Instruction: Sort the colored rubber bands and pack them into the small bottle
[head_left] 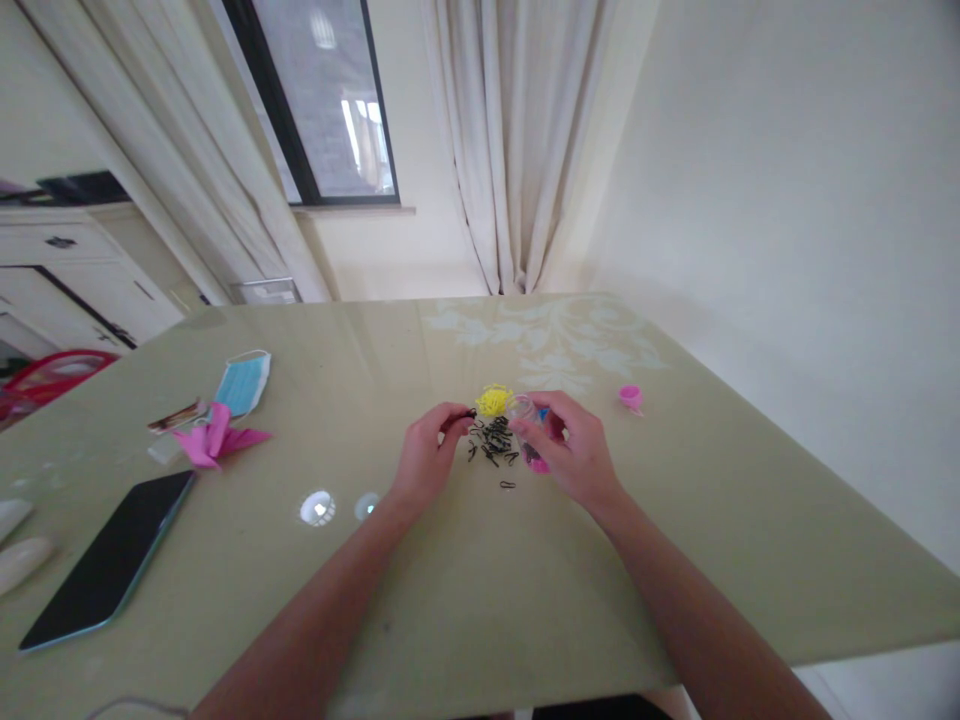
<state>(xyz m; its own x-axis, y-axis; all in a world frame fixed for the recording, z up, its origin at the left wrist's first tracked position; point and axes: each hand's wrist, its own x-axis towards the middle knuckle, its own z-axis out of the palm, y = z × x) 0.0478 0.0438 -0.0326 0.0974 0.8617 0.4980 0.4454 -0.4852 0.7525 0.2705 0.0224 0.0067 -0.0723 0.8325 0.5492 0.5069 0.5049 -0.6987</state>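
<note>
Many black paper clips (493, 438) lie heaped on the counter (480, 610) between the two hands, just right of the left hand (430, 455), with a yellow heap (495, 401) just beyond them. The left hand's thumb and fingers are pinched together on a small black piece (470, 413) at the pile's edge, while the right hand (574, 445) is clamped around a clear container (523, 411) just right of the clips.
</note>
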